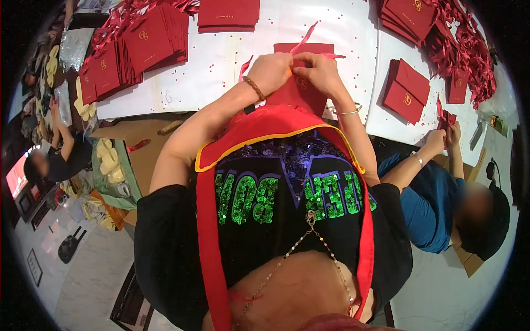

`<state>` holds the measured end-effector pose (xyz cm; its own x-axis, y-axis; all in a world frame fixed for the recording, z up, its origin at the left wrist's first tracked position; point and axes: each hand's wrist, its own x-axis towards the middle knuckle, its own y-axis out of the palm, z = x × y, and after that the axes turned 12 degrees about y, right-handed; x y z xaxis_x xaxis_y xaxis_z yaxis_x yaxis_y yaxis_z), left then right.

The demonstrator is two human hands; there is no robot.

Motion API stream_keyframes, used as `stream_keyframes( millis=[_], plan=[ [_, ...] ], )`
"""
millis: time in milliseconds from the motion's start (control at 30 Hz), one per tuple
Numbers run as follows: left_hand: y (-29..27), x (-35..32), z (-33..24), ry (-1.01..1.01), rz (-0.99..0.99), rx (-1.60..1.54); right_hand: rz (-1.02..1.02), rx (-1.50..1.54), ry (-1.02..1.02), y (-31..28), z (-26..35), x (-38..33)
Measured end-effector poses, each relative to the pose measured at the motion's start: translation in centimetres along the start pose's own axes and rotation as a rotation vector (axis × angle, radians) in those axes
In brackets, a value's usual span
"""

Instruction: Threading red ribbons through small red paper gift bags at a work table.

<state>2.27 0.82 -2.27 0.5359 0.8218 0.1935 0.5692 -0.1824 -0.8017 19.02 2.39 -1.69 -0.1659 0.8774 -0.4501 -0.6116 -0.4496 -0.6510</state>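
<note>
The left hand (270, 75) and right hand (320, 71) nearly meet, thumbs and forefingers pinching a red ribbon (305, 37) over a red paper bag (303, 97) on the white table (221, 69). Beyond it sits 1 red stack (229, 15); rightward, a co-worker's 2 hands (445, 138) hold ribbon too.

At upper centre, the red card piece (313, 95) looks like smooth, matt paper with shiny gold print (302, 83); its ribbon (306, 37) has a satin sheen. The white surface (221, 60) looks smooth. The red apron (265, 122) is cloth, the green sequins (264, 199) glitter, the bangle (349, 112) is polished metal, and the box (146, 157) at left is matt cardboard.
</note>
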Motion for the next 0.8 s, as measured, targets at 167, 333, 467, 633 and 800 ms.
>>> stream_keyframes(
  millis=[167, 333, 467, 633, 800],
  plan=[
    [-0.6, 0.5, -0.3, -0.060, -0.023, -0.153, 0.035, 0.092, 0.037, -0.5, 0.3, -0.6],
    [-2.5, 0.5, 0.3, -0.239, 0.113, -0.317, -0.005, 0.141, -0.049, 0.4, 0.1, -0.7],
    [-4.9, 2.4, 1.8, -0.179, 0.253, -0.042, -0.157, -0.057, -0.213, 0.5, 1.1, -1.7],
    [-5.4, 3.6, 3.8, 0.064, 0.270, -0.354, -0.266, -0.098, -0.356, 0.7, 1.2, -2.5],
    [-5.8, 4.6, 4.3, -0.017, 0.589, -0.376, -0.300, -0.088, -0.341, 0.5, 1.6, -3.0]
  ],
)
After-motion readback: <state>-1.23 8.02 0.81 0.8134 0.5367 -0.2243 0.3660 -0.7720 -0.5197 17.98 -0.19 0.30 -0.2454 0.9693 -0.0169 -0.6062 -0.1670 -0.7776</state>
